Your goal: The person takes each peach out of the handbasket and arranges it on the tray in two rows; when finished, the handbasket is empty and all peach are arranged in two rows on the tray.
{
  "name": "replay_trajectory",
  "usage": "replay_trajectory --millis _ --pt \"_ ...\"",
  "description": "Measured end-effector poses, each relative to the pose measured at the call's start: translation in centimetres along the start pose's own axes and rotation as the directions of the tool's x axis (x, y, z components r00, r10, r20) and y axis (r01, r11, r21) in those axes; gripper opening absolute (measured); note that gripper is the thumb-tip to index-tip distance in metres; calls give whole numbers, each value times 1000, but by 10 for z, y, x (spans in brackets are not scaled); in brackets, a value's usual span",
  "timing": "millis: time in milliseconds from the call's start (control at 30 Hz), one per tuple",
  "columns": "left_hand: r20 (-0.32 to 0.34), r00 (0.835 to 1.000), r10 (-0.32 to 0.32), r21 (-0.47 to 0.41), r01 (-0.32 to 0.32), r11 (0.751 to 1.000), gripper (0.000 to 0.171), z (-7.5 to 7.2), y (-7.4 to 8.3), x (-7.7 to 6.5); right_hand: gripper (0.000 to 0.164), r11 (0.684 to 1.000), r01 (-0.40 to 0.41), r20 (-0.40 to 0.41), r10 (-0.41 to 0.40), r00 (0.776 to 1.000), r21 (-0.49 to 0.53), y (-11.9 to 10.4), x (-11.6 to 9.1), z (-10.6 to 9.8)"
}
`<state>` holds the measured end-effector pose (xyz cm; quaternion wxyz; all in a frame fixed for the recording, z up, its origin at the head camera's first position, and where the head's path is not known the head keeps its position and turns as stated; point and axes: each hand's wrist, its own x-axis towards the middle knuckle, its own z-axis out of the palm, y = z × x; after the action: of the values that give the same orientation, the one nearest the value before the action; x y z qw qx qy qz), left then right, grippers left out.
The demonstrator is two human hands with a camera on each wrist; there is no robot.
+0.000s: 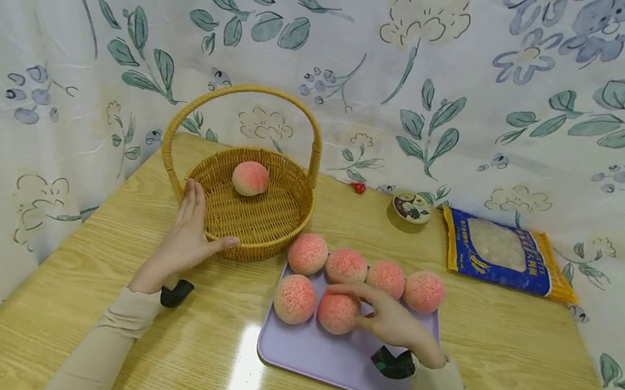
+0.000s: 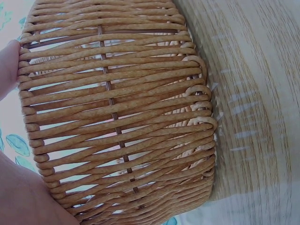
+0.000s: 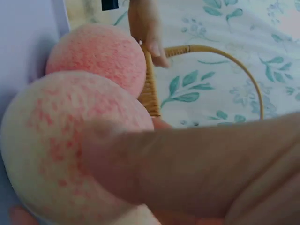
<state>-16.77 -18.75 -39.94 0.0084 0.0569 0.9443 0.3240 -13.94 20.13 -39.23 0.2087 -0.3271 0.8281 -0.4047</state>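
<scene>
My left hand (image 1: 187,239) rests spread against the left front rim of a woven wicker basket (image 1: 248,252), its fingers straight and its thumb lying along the rim. One pink peach (image 1: 251,178) lies inside, toward the back. Over a lilac tray (image 1: 320,361), my right hand (image 1: 391,320) grips a speckled peach (image 1: 336,313), fingers across its top and thumb at its side. In the right wrist view the thumb presses on this peach (image 3: 51,164). Another peach (image 1: 295,299) sits just left of it, and several more peaches (image 1: 346,266) line the tray's back edge.
Behind the tray stand a round tin (image 1: 409,212) and a small red flower-like item (image 1: 357,187). A blue and yellow packet (image 1: 503,253) lies at the back right. The basket's tall handle (image 1: 255,89) arches up before a floral curtain (image 1: 356,42).
</scene>
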Motion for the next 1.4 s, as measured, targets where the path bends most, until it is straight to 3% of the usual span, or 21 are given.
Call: replay_trajectory --millis 200,367,467,600,833,1033,1200,1400 --pt "-4 1000 -1 14 1 1000 128 -2 -4 0 47 997 -58 -49 61 997 53 -8 2 -16" --pt "-6 1000 -11 14 11 1000 127 -6 -4 -2 42 995 -48 -28 50 998 90 -11 15 -32" --pt "-11 1000 -12 15 12 1000 126 -7 -5 -2 43 992 -86 -10 88 996 94 -20 29 -39" --pt "-17 1000 -9 20 9 1000 126 -8 -7 -1 43 990 -104 12 103 995 94 -34 54 -46" --pt "-22 1000 -7 16 8 1000 126 -6 -7 2 45 991 -59 53 53 997 121 -50 113 -53" --pt "-26 1000 -8 17 8 1000 129 -3 -6 1 49 982 -143 93 133 987 119 -57 163 -49" --pt "-27 1000 -4 28 5 1000 128 0 -5 1 54 963 -269 105 266 958 14 -57 192 -44" --pt "-25 1000 -2 32 3 999 128 2 -1 2 55 913 -367 48 380 924 -179 -65 213 -44"
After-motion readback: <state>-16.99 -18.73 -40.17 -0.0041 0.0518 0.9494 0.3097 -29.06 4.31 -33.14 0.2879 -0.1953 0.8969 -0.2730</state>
